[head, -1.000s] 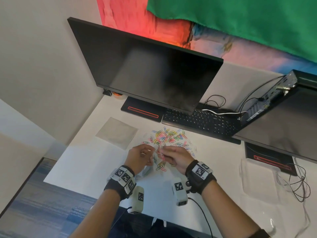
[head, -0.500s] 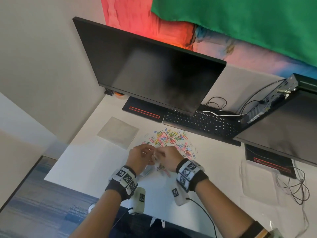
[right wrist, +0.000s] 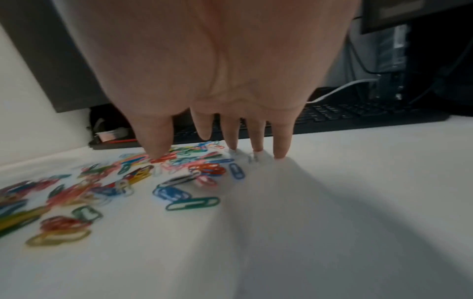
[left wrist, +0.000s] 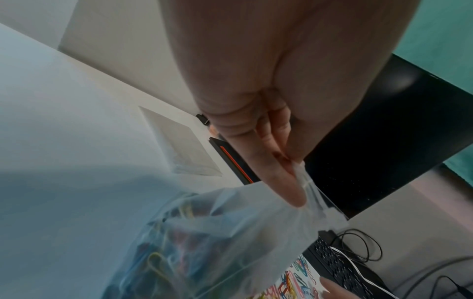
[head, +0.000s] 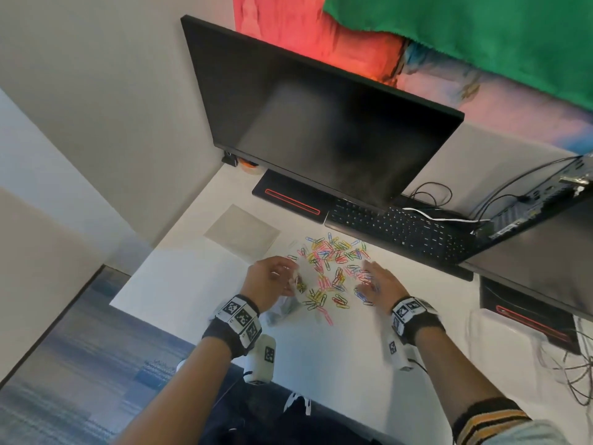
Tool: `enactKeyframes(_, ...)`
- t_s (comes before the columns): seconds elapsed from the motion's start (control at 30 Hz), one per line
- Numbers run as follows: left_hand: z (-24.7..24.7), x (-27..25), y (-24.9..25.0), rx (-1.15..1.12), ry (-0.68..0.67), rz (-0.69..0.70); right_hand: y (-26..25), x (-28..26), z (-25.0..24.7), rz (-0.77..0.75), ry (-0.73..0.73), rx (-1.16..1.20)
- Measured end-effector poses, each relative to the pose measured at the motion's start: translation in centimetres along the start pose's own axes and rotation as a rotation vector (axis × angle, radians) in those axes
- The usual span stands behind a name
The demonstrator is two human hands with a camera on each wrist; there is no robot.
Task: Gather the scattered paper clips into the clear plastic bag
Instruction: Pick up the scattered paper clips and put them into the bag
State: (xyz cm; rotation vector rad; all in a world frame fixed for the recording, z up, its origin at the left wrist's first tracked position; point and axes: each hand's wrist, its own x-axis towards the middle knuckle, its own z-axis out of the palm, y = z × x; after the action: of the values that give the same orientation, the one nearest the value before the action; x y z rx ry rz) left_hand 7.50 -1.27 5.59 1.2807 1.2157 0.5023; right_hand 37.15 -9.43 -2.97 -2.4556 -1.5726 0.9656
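The clear plastic bag (left wrist: 217, 232) is pinched by the left hand (head: 269, 281) while paper clips (head: 333, 261) on the desk (head: 337, 348) are touched by the right hand (head: 380, 281), fingers (right wrist: 257, 137) spread wide, so clips could be pushed away if swept fast.

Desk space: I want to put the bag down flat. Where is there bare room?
Bare desk lies between the paper clips and the near edge, and left of the left hand. Crowded: the clips up to the keyboard.

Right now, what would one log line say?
left hand: pinches clear plastic bag | right hand: fingers spread on paper clips | many clips loose
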Motion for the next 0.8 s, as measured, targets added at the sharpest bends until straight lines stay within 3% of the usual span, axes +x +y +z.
enactKeyframes(0.17,0.4,-0.1,0.7,-0.044,-0.024,-0.006,-1.7,-0.3,1.6,-0.110,-0.094,-0.337)
enactKeyframes(0.3,0.9,-0.3,0.8,-0.061,-0.043,0.006,-3.0,-1.0,2.3,-0.210,0.090,-0.507)
enactKeyframes(0.47,1.4,-0.5,0.4,0.029,-0.028,-0.003,-3.4,-1.3,2.9,-0.248,0.102,-0.608)
enactKeyframes(0.53,1.5,-0.3,0.2,0.093,-0.022,0.003,-3.3,-1.2,2.9,-0.244,0.124,-0.507)
enactKeyframes(0.6,1.6,-0.2,0.2,0.102,-0.024,0.001,-3.3,-1.2,2.0,-0.148,0.168,-0.304)
enactKeyframes(0.73,1.8,-0.1,0.2,0.133,-0.027,0.018,-3.3,-2.2,-0.4,0.150,0.318,0.336)
enactKeyframes(0.8,1.9,0.0,0.1,0.132,-0.035,0.015,-4.0,-3.2,-1.4,0.201,0.274,0.758)
